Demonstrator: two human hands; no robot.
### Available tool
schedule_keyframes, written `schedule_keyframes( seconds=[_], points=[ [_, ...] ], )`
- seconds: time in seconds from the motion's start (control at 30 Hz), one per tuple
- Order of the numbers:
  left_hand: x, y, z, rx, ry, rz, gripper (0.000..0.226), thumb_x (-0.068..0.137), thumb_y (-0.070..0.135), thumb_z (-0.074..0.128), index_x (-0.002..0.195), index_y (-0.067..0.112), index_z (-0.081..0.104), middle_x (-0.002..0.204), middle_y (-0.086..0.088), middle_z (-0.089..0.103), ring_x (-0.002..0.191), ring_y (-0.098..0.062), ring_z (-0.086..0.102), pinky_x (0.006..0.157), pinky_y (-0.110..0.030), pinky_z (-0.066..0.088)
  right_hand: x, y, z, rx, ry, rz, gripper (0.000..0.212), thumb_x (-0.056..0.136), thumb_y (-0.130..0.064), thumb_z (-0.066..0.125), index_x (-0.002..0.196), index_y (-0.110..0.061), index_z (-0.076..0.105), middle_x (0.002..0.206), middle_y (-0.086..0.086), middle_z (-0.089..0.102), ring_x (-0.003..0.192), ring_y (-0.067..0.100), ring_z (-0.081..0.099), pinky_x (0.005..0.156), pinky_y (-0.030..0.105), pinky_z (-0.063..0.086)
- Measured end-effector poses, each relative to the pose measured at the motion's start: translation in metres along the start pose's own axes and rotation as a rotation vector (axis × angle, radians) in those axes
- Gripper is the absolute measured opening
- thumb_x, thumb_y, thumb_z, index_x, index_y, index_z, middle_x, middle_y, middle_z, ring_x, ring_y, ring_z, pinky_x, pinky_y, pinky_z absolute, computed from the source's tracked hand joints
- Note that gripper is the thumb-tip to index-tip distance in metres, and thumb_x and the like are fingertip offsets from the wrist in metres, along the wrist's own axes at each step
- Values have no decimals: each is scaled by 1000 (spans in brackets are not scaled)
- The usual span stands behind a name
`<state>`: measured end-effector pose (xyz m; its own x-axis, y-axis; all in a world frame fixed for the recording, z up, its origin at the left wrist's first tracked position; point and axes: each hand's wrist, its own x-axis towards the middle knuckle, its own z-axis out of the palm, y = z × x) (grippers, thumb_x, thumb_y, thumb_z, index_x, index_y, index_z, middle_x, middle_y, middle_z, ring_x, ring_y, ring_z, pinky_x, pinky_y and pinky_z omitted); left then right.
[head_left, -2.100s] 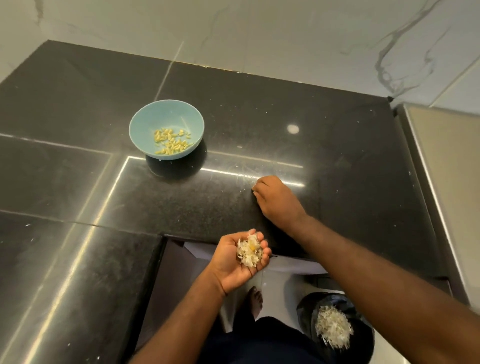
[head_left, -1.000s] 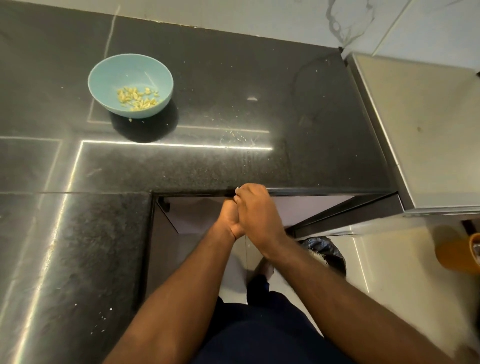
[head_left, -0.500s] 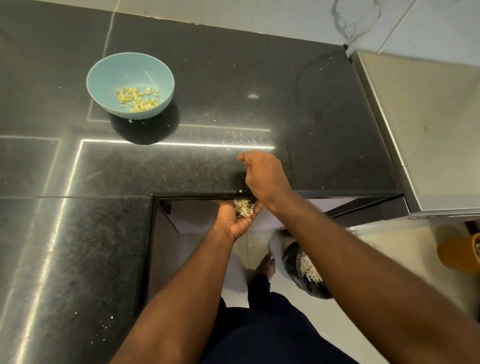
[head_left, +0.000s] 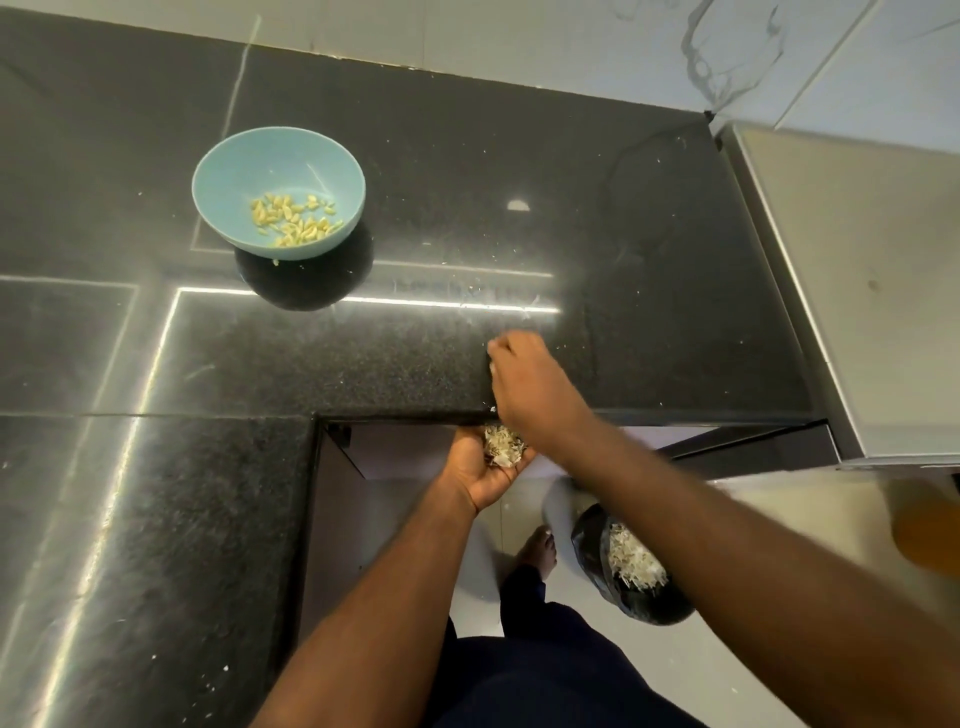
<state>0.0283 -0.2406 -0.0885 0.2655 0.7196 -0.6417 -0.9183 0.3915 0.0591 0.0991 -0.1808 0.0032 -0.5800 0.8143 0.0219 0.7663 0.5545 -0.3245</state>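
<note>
1. Black polished stone makes up the counter (head_left: 649, 260). It is speckled and glossy, jointed in slabs, and bright strip-light reflections cross it. It is L-shaped, with a cut-out at its near edge where the person stands.
2. Behind it rises a white wall (head_left: 519, 47) with grey marble veins. At the right, butted against the counter, is a flat brushed-steel top (head_left: 857, 286).
3. Far left on the counter sits a round pale-blue bowl (head_left: 244, 171), smooth and matte, with a small heap of yellowish seeds (head_left: 293, 221) in it. It is well apart from both hands.
4. Fine white crumbs (head_left: 493, 301) dot the stone between the bowl and the near edge.
5. Just below the counter's edge, the left hand (head_left: 475, 473) is palm up. Its fingers are cupped round a pile of pale, papery husks (head_left: 501, 447).
6. Directly above it, the right hand (head_left: 535, 389) lies knuckles-up on the counter at the edge, partly covering the husks. Its fingers are bent and close together. They are blurred, so I cannot tell whether they pinch anything.
7. Down on the pale glossy floor (head_left: 701, 665) stands an open, crinkled black bag (head_left: 597, 571) holding more shredded white waste (head_left: 634, 566). The right forearm crosses over part of it.
8. Beside the bag is a bare foot (head_left: 540, 551). At the far right is a blurred orange shape (head_left: 924, 530).
</note>
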Motion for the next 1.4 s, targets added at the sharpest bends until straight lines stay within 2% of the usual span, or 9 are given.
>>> schedule_keyframes(
  seconds=[0.1,0.2,0.3,0.43,0.73,0.93,1.07,1.23,1.4],
  points=[
    [0,3,-1,-16,-14,-9,36,101,30,41,103,6,69,95,-13,75,84,-26,74,72,-38,62,-36,-6,-7,38,-1,-55,21,98,-10,53,99,4,68,100,17,64,96,31,57,85,41,49],
    [1,7,-1,-29,-13,10,44,101,36,42,111,1,67,108,-21,71,100,-36,69,83,-49,59,-5,-1,-28,138,59,48,16,95,-11,61,83,-2,67,85,12,63,80,23,55,73,37,45],
    [0,6,-2,-3,36,25,53,102,44,43,116,-4,64,114,-27,68,112,-41,61,91,-54,52,65,12,-43,162,108,149,16,87,4,55,95,-2,67,100,13,64,92,26,58,81,36,47],
    [-2,4,-6,11,54,14,56,102,44,41,113,-5,65,111,-30,68,102,-41,68,89,-51,54,121,9,-34,-30,-62,8,29,93,0,44,112,3,67,116,20,60,110,34,56,95,41,46],
    [-11,7,-6,-38,1,17,37,95,24,41,107,3,69,100,-17,73,89,-29,73,77,-41,61,-32,-8,-5,64,-12,-229,10,90,-2,60,89,2,69,88,14,64,82,29,60,70,38,54],
    [-10,1,-2,14,33,6,48,102,29,36,110,-8,66,108,-30,69,99,-40,69,90,-50,53,32,41,-31,-9,65,164,26,102,-6,43,113,3,65,115,18,59,111,30,52,95,40,46],
    [-14,-2,3,7,41,33,39,98,24,40,106,-1,68,102,-21,72,91,-32,72,88,-44,56,-5,11,-5,-58,30,124,21,98,-2,48,115,0,62,116,13,55,105,23,46,88,30,42],
    [-14,2,2,2,23,57,31,89,23,48,106,6,68,103,-13,70,93,-27,69,92,-40,54,-40,-9,-1,2,14,-8,16,97,-3,54,102,-1,68,101,14,61,95,28,53,81,36,44],
    [-15,2,0,-38,34,62,46,104,24,34,107,-6,67,104,-27,71,88,-38,73,80,-48,61,-1,17,-19,123,176,266,13,92,-2,57,93,-3,70,98,11,64,96,24,59,84,39,49]
  ],
)
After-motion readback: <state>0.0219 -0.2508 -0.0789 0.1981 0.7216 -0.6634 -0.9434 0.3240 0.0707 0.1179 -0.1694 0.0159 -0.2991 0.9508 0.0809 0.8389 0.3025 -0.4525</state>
